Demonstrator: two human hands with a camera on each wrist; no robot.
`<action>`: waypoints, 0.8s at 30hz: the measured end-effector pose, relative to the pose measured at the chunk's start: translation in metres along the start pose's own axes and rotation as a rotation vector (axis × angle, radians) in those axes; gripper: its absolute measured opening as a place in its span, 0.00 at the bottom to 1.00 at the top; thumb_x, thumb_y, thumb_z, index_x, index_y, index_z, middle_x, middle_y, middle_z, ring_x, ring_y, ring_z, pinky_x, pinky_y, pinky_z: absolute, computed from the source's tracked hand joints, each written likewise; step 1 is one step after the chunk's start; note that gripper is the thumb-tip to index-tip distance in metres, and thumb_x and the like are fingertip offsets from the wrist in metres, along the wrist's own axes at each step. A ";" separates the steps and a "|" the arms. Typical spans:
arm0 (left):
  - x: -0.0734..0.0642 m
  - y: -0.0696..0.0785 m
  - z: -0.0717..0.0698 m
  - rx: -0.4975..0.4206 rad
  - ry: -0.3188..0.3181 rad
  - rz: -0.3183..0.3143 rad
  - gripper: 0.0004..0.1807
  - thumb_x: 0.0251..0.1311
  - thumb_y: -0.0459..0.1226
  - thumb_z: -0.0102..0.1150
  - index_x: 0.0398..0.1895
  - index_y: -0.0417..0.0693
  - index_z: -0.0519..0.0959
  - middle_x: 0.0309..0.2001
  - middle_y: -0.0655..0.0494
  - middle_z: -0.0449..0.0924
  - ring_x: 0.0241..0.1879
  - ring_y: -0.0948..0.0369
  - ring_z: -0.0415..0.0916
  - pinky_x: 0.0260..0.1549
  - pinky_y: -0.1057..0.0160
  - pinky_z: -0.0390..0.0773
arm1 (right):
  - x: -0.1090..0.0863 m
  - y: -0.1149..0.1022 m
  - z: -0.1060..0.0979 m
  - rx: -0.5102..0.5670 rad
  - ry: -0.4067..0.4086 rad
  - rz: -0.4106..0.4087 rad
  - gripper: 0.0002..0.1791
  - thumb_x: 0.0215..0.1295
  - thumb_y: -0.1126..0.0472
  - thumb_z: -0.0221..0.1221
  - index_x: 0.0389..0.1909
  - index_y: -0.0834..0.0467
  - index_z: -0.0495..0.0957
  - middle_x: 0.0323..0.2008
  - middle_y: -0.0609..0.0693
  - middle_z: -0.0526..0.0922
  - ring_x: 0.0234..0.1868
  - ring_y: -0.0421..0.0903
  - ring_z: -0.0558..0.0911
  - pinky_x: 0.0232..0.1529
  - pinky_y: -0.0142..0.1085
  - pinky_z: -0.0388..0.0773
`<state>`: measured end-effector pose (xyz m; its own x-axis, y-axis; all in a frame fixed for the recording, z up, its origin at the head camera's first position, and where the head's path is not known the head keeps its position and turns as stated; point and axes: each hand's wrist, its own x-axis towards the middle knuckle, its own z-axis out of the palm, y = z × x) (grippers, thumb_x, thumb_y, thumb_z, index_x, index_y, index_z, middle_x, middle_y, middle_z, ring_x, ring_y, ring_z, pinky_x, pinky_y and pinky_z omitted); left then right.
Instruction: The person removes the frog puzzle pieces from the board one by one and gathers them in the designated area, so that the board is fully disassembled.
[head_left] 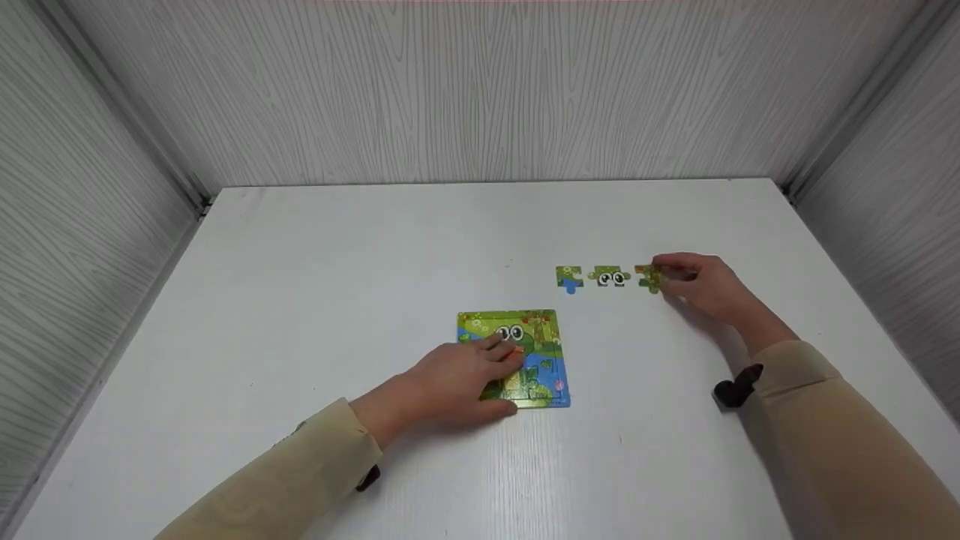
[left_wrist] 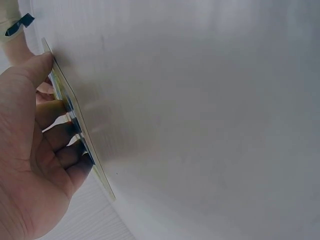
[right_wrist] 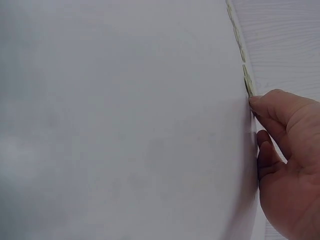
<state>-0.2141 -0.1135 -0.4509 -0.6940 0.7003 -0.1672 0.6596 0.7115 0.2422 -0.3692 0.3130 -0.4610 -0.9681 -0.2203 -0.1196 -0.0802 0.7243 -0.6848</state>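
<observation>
A square jigsaw puzzle with a green cartoon frog lies on the white table in the head view. My left hand rests across its left half, fingers over the picture and thumb at the near edge. In the left wrist view, the fingertips of the left hand touch the puzzle board. Farther right, my right hand pinches the right edge of a green puzzle piece, partly hidden by the fingertips. Left of it lie a piece with two eyes and a green-and-blue piece.
The white table is enclosed by pale wood-grain panels at the back and sides. A black strap end sticks out from the right sleeve.
</observation>
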 end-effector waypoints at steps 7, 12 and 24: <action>0.000 0.001 -0.001 -0.003 -0.006 -0.013 0.42 0.75 0.63 0.52 0.85 0.56 0.59 0.83 0.56 0.56 0.83 0.54 0.51 0.75 0.52 0.65 | -0.001 -0.003 0.000 0.008 0.010 -0.003 0.28 0.75 0.61 0.63 0.74 0.55 0.75 0.72 0.61 0.75 0.71 0.61 0.72 0.68 0.55 0.70; 0.000 0.001 -0.001 -0.004 -0.018 -0.026 0.42 0.75 0.63 0.51 0.85 0.57 0.59 0.83 0.57 0.56 0.83 0.55 0.50 0.75 0.52 0.64 | -0.002 -0.005 0.000 0.048 0.011 0.030 0.28 0.76 0.61 0.61 0.75 0.54 0.75 0.73 0.59 0.73 0.72 0.60 0.71 0.67 0.55 0.71; 0.001 0.001 -0.003 -0.033 0.030 -0.006 0.34 0.79 0.54 0.49 0.83 0.53 0.65 0.80 0.54 0.62 0.81 0.52 0.56 0.72 0.48 0.69 | -0.013 -0.033 0.002 0.080 0.068 -0.077 0.24 0.78 0.57 0.61 0.71 0.57 0.78 0.71 0.56 0.77 0.73 0.56 0.71 0.69 0.53 0.69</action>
<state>-0.2149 -0.1120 -0.4474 -0.7068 0.6933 -0.1403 0.6455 0.7133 0.2729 -0.3537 0.2913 -0.4383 -0.9740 -0.2258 -0.0173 -0.1379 0.6520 -0.7456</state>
